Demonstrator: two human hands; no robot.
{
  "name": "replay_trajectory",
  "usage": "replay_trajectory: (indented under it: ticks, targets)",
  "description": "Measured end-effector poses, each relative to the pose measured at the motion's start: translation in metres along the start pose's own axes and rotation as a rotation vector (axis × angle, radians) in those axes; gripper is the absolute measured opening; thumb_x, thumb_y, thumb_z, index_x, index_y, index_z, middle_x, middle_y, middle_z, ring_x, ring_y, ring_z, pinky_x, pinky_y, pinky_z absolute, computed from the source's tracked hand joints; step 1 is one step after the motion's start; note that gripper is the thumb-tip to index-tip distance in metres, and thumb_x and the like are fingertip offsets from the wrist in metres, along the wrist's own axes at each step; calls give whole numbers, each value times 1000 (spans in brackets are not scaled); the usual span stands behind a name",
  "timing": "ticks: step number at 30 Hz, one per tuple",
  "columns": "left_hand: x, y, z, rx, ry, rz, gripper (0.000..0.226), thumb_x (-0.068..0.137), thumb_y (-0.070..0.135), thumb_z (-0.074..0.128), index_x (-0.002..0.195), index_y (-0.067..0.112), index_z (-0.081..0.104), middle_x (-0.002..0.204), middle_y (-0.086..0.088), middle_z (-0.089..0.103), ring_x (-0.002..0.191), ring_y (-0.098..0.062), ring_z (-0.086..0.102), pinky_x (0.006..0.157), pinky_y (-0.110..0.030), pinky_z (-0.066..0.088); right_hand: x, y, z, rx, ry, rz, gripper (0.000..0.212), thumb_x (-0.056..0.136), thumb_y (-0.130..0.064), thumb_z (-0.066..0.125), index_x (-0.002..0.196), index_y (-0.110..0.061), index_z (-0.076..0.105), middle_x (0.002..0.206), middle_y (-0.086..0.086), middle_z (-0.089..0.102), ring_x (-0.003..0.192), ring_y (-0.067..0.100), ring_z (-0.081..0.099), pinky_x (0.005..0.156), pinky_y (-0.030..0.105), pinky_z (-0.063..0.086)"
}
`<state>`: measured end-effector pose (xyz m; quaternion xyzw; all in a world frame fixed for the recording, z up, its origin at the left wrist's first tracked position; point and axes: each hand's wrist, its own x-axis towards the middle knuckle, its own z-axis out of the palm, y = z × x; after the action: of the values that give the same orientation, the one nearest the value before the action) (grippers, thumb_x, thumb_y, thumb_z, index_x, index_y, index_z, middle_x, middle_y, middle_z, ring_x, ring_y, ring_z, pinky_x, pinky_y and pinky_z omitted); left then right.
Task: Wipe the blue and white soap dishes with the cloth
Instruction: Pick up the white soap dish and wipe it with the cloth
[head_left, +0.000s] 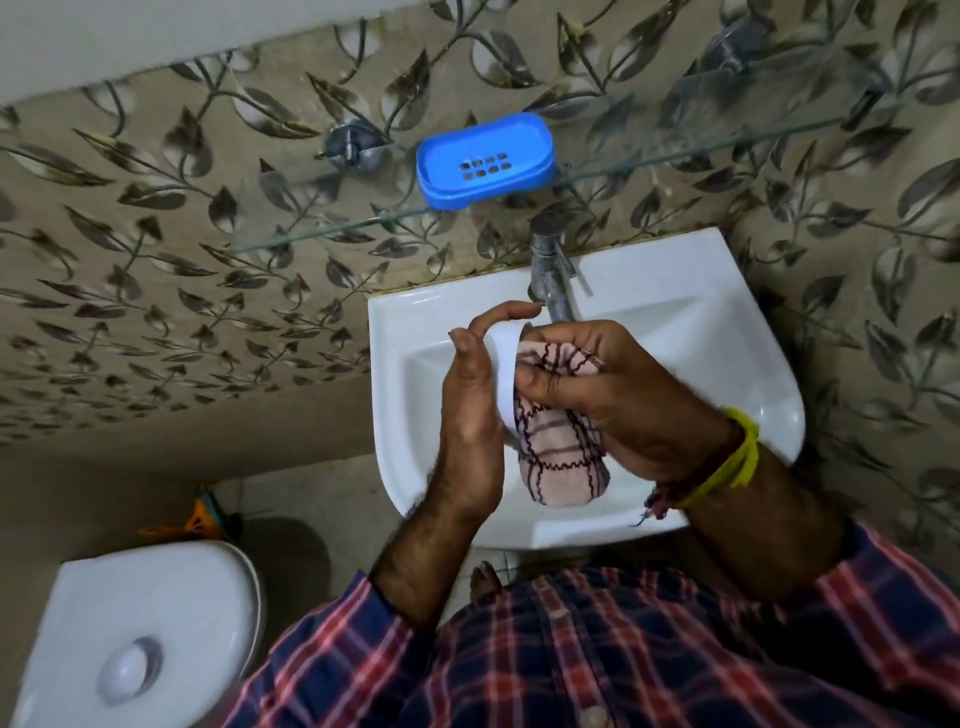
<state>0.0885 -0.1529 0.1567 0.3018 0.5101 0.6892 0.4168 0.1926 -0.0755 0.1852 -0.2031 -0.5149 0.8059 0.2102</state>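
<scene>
The blue soap dish (485, 158) lies on the glass shelf (322, 234) above the basin, with drain holes in its floor. Over the basin my left hand (470, 410) holds the white soap dish (503, 364) on edge, mostly hidden between my hands. My right hand (618, 389) presses a pink checked cloth (558, 457) against the dish's inner side. The cloth's loose end hangs down over the basin.
A white wash basin (727, 332) sits below the hands, with a chrome tap (553, 270) just behind my fingers. A white toilet cistern (140, 634) stands at the lower left. The leaf-patterned tiled wall (156, 260) carries the shelf brackets.
</scene>
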Motion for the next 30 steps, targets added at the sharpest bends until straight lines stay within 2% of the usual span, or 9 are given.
replay_trajectory:
  ticks: [3, 6, 9, 11, 14, 17, 21, 25, 30]
  targets:
    - [1, 5, -3, -22, 5, -23, 74, 87, 78, 49, 123, 15, 63, 90, -19, 67, 86, -32, 67, 84, -47, 55, -1, 6, 7, 6, 53, -27, 15, 94, 7, 56, 99, 21, 58, 89, 24, 63, 82, 32, 60, 76, 39, 54]
    - [2, 8, -6, -27, 17, -23, 65, 97, 69, 42, 120, 13, 67, 78, -10, 60, 74, -27, 65, 74, -37, 55, -4, 5, 5, -176, -56, -66, 7, 93, 7, 59, 91, 13, 63, 82, 26, 65, 80, 26, 63, 77, 36, 54]
    - [2, 3, -2, -32, 30, -81, 69, 97, 71, 30, 115, 16, 68, 76, -4, 69, 75, -24, 72, 68, -36, 58, -5, 3, 2, -159, -126, -58, 14, 90, 5, 65, 88, -9, 68, 79, 3, 70, 77, 13, 66, 74, 27, 57]
    - [5, 3, -3, 10, 30, -142, 78, 91, 81, 26, 118, 20, 68, 86, -4, 77, 85, -23, 77, 68, -35, 61, -2, 6, 3, -142, -29, -86, 9, 86, 3, 71, 89, -6, 71, 81, 4, 72, 77, 15, 68, 75, 31, 60]
    - [9, 10, -9, 137, 22, -156, 91, 74, 96, 29, 137, 38, 58, 129, -5, 72, 120, -22, 69, 93, -41, 58, 5, 9, 3, 5, 176, -122, 12, 83, 2, 73, 78, -9, 75, 73, 0, 72, 67, 10, 67, 65, 24, 58]
    - [8, 3, -11, 298, -41, -33, 79, 82, 89, 37, 145, 43, 48, 151, -7, 55, 139, -26, 53, 114, -58, 40, 10, 10, -2, 186, 238, -64, 20, 84, 3, 69, 72, -13, 72, 63, -7, 67, 58, 3, 62, 58, 16, 53]
    - [10, 0, -5, 271, 27, -73, 62, 91, 78, 38, 130, 36, 63, 134, -12, 67, 128, -30, 62, 108, -60, 46, 4, 10, -6, -69, 161, -140, 4, 89, 1, 68, 86, 1, 66, 73, 4, 64, 67, 11, 60, 66, 21, 53]
    - [18, 9, -8, 79, 82, -233, 67, 98, 68, 43, 132, 15, 65, 119, -28, 70, 112, -44, 67, 102, -59, 52, -6, 19, -1, -335, 81, -102, 18, 88, -6, 73, 97, 9, 69, 93, 27, 73, 84, 41, 70, 84, 49, 59]
    - [21, 13, -7, 32, 121, -309, 69, 98, 67, 45, 125, 8, 68, 104, -18, 72, 99, -35, 70, 96, -52, 55, -4, 25, 7, -197, 165, -87, 14, 87, -2, 72, 92, 10, 67, 80, 18, 67, 77, 22, 63, 76, 38, 54]
